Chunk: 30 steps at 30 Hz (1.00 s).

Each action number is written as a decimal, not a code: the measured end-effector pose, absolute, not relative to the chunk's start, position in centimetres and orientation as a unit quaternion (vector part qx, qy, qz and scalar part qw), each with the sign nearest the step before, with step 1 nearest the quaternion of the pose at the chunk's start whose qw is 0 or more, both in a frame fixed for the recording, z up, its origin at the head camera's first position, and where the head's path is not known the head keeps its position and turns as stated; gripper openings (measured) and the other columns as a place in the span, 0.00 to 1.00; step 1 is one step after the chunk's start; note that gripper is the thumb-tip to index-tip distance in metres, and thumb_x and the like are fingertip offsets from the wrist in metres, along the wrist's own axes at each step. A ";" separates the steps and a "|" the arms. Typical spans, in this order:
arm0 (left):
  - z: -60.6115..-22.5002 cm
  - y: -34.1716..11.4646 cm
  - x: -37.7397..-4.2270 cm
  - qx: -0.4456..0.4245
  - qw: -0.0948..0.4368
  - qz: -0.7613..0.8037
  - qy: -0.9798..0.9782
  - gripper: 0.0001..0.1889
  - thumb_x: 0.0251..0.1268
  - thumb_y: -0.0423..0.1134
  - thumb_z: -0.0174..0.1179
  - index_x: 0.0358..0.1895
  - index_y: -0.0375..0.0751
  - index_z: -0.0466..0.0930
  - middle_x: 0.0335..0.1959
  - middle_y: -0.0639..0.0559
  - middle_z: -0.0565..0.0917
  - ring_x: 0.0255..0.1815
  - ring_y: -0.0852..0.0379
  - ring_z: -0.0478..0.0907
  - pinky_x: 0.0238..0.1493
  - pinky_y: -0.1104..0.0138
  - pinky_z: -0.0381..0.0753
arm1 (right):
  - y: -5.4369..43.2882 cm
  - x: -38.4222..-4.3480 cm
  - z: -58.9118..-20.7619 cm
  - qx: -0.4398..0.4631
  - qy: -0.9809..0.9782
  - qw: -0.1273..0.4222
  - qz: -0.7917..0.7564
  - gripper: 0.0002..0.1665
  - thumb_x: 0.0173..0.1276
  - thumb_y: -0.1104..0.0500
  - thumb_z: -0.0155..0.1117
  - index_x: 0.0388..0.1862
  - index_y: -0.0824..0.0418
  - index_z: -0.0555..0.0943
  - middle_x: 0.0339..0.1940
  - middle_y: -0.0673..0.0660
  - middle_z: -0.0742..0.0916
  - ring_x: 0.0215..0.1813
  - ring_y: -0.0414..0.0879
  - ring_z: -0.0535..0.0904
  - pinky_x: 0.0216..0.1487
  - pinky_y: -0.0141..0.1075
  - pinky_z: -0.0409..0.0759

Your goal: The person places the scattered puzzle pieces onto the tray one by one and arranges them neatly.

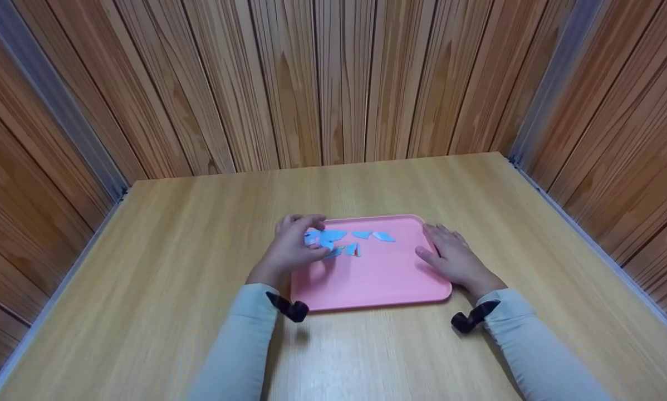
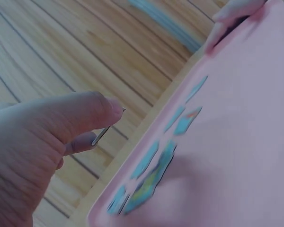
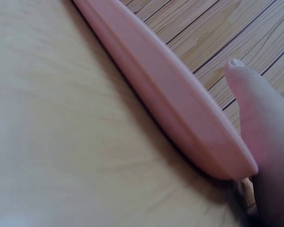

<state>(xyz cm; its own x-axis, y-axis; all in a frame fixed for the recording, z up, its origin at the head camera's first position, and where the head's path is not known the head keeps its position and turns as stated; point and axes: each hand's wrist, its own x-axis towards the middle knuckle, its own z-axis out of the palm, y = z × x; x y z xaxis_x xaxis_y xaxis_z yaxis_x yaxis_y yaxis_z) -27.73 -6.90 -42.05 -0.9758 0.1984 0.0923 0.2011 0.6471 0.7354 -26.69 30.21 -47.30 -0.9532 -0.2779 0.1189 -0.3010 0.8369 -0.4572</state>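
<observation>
A pink tray (image 1: 378,278) lies on the table with several flat, irregular blue puzzle pieces along its far left part. Over the tray's left side, my left hand (image 1: 292,248) pinches a thin piece (image 2: 101,135) between thumb and finger; it appears nearly edge-on in the left wrist view. Below that hand lies a larger piece with yellow-green print (image 2: 151,182). Apart from these are a small blue piece (image 1: 361,234), a paler one (image 1: 384,236) and one with red on it (image 1: 353,250). My right hand (image 1: 455,259) rests on the tray's right rim, fingers extended.
The wooden table (image 1: 200,234) runs back to a wood-plank wall (image 1: 311,83), with plank panels at both sides. Dark wrist-worn cameras sit at both cuffs, the left one (image 1: 297,311) close to the tray's near left corner.
</observation>
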 end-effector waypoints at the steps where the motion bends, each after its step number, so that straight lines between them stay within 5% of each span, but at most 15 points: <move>1: -42.0 -6.5 -27.8 -0.122 0.006 -0.401 -0.908 0.33 0.54 0.46 0.77 0.66 0.61 0.77 0.61 0.61 0.75 0.75 0.50 0.52 0.71 0.47 0.62 | 30.2 -26.7 -47.3 0.151 -0.958 0.024 0.242 0.49 0.78 0.33 0.46 0.80 0.68 0.55 0.80 0.67 0.61 0.82 0.65 0.47 0.78 0.60 0.37; 6: -41.9 -4.5 -28.3 -0.171 0.020 -0.391 -0.904 0.34 0.52 0.44 0.76 0.67 0.56 0.77 0.55 0.63 0.81 0.74 0.49 0.55 0.72 0.46 0.58 | 30.3 -26.5 -47.2 0.150 -0.958 0.023 0.242 0.48 0.78 0.34 0.45 0.80 0.69 0.54 0.80 0.68 0.61 0.82 0.65 0.47 0.78 0.60 0.37; 11: -41.7 -2.1 -28.5 -0.170 0.008 -0.380 -0.909 0.34 0.51 0.47 0.76 0.66 0.59 0.77 0.60 0.61 0.78 0.75 0.48 0.54 0.72 0.44 0.55 | 30.3 -26.4 -47.2 0.153 -0.957 0.031 0.243 0.45 0.81 0.38 0.43 0.79 0.70 0.55 0.79 0.69 0.62 0.81 0.66 0.48 0.77 0.60 0.39; 19: -42.4 1.2 -28.9 -0.178 -0.006 -0.388 -0.904 0.36 0.53 0.45 0.75 0.68 0.60 0.75 0.58 0.62 0.77 0.71 0.52 0.58 0.65 0.52 0.68 | 30.3 -26.5 -47.2 0.162 -0.957 0.024 0.241 0.46 0.80 0.36 0.41 0.80 0.68 0.54 0.80 0.67 0.61 0.82 0.65 0.46 0.78 0.59 0.38; 30: -44.6 5.8 -29.4 -0.173 -0.020 -0.400 -0.900 0.36 0.52 0.46 0.77 0.67 0.62 0.75 0.52 0.66 0.79 0.63 0.57 0.62 0.61 0.61 0.72 | 31.4 -26.5 -47.0 0.168 -0.957 0.019 0.237 0.48 0.78 0.32 0.45 0.82 0.64 0.54 0.80 0.64 0.62 0.82 0.64 0.47 0.77 0.62 0.37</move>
